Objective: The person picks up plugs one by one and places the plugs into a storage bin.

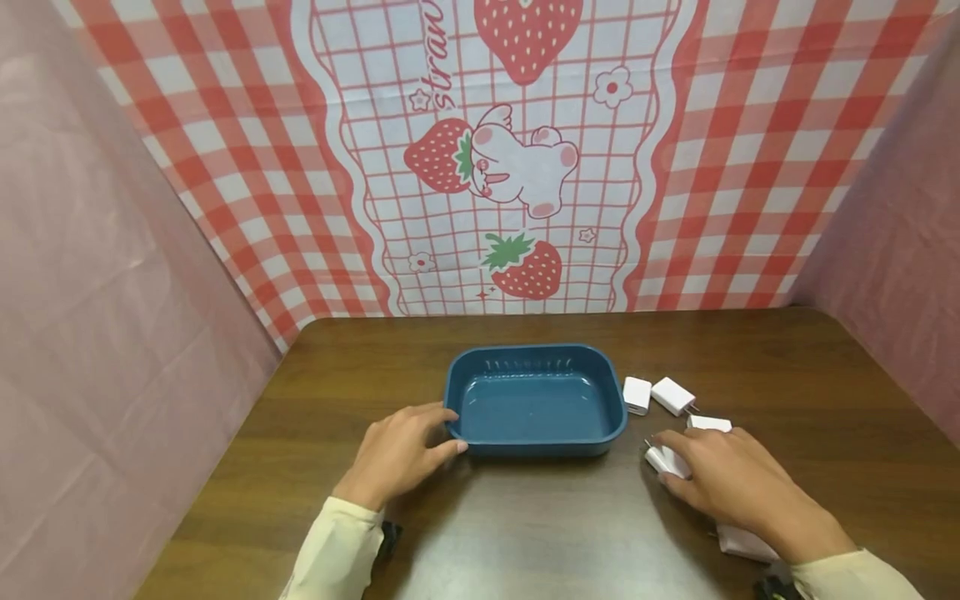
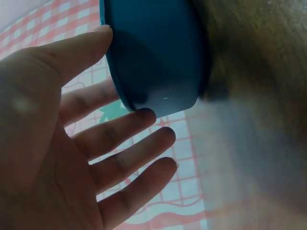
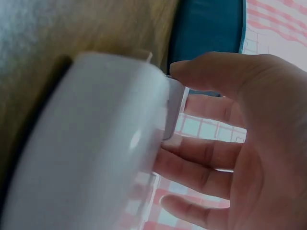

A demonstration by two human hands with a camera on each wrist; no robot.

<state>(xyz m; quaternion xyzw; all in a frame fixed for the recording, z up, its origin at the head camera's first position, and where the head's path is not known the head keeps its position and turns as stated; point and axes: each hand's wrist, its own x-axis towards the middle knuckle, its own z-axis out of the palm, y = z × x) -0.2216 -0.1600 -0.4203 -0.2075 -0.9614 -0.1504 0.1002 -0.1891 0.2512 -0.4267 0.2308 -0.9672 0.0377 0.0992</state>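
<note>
A blue rectangular bin [image 1: 536, 447] sits on the table. At its left end my left hand [image 1: 401, 454] touches the rim with thumb and index finger; in the left wrist view the other fingers [image 2: 129, 158] are spread and fairly straight. To the right of the bin, my right hand [image 1: 723, 479] pinches a white plug charger [image 1: 666, 461] between thumb and fingers, its prongs pointing away to the left. The right wrist view shows that charger [image 3: 174, 108] by the thumb tip, partly hidden behind a larger-looking white charger [image 3: 91, 139] close to the camera.
More white chargers lie around the right hand: one [image 1: 637, 395] against the bin's right side, one [image 1: 672, 396] beside it, one [image 1: 708, 424] behind the hand and one [image 1: 745, 543] under the wrist. A checked strawberry cloth [image 1: 517, 167] hangs behind the brown table [image 1: 360, 367].
</note>
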